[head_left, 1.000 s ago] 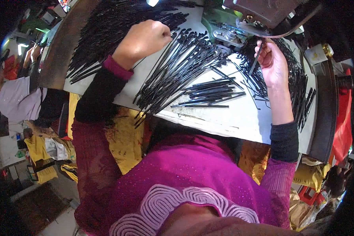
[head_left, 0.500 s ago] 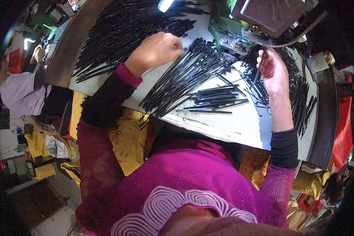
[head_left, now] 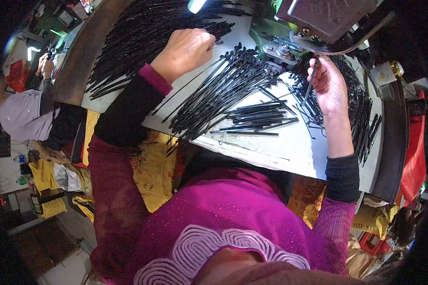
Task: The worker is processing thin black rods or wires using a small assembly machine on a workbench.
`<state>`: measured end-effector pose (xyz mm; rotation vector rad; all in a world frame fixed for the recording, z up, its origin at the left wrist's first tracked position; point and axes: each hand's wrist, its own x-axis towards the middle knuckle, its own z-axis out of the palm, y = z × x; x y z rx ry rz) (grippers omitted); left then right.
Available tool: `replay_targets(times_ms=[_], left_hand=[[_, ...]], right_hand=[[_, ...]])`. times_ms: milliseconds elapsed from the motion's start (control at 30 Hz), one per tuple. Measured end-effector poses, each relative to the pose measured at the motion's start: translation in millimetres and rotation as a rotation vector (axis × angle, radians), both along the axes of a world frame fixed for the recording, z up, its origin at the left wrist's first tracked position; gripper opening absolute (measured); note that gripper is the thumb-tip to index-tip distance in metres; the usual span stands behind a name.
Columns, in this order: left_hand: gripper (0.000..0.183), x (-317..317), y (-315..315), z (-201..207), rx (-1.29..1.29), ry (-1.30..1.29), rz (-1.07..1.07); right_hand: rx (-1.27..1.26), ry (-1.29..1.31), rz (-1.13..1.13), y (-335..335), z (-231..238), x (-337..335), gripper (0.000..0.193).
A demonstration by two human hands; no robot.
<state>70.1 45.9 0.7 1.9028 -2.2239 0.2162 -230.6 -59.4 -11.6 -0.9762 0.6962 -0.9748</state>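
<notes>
My right hand (head_left: 329, 85) pinches a slim black rod (head_left: 310, 84) just below the machine's metal plate (head_left: 325, 46). The rod slants down from my fingertips. My left hand (head_left: 189, 51) hovers with curled fingers at the near edge of a wide heap of black rods (head_left: 133, 47); what those fingers hold, if anything, is hidden. Below it a fanned bundle of black rods (head_left: 214, 92) with knobbed far ends lies on the white tabletop (head_left: 276, 152). Single thin rods lie along the bundle's left side. A small stack of shorter black rods (head_left: 257, 118) rests between my hands.
A green machine (head_left: 264, 35) with a dark housing (head_left: 325, 19) stands at the far right. More black rods (head_left: 361, 109) pile up beside my right forearm. A raised brown edge (head_left: 76, 71) bounds the table's left. Another person (head_left: 26, 114) works at far left.
My left hand has moved slightly up and left, away from the fanned bundle. A long thin rod now shows along that bundle's left side. My right hand has shifted slightly and keeps its rod.
</notes>
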Motion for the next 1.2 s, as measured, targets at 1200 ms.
replay_targets(times_ms=[1200], left_hand=[[0.033,-72,-36,20,0.184,0.773,-0.118]], right_hand=[[-0.239,0.49,0.464,32,21,17,0.027]])
